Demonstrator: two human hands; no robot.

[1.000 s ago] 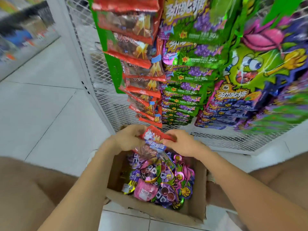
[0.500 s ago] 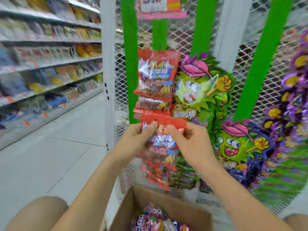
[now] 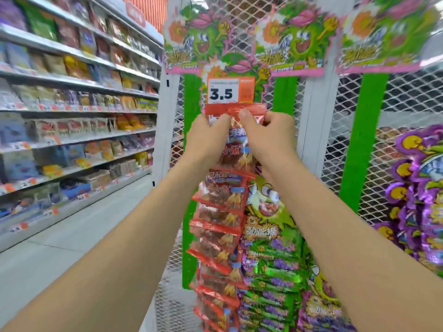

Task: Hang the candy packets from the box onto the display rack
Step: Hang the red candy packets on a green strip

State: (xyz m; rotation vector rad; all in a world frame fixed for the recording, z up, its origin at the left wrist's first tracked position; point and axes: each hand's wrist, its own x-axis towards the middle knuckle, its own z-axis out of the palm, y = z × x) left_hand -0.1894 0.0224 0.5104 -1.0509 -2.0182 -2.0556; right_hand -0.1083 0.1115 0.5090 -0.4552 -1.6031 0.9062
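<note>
Both of my hands hold a red candy packet (image 3: 236, 111) up at the top of a hanging strip on the white mesh display rack (image 3: 314, 130). My left hand (image 3: 207, 135) pinches its upper left part and my right hand (image 3: 266, 133) pinches its upper right corner. The packet's top edge sits just under a price tag reading 3.5 (image 3: 230, 91). Below my hands a column of red packets (image 3: 218, 226) hangs on the same strip. The box is out of view.
Green and purple candy packets (image 3: 271, 259) hang to the right of the red column, and purple packets (image 3: 417, 197) hang at far right. Green strips (image 3: 359, 144) run down the rack. Stocked store shelves (image 3: 72, 111) line the aisle on the left, with grey floor (image 3: 72, 248) below.
Both hands lifted the red packet out of the box and raised it up to the top of the strip, under the price tag. My view tilted upward, and the box left the frame.
</note>
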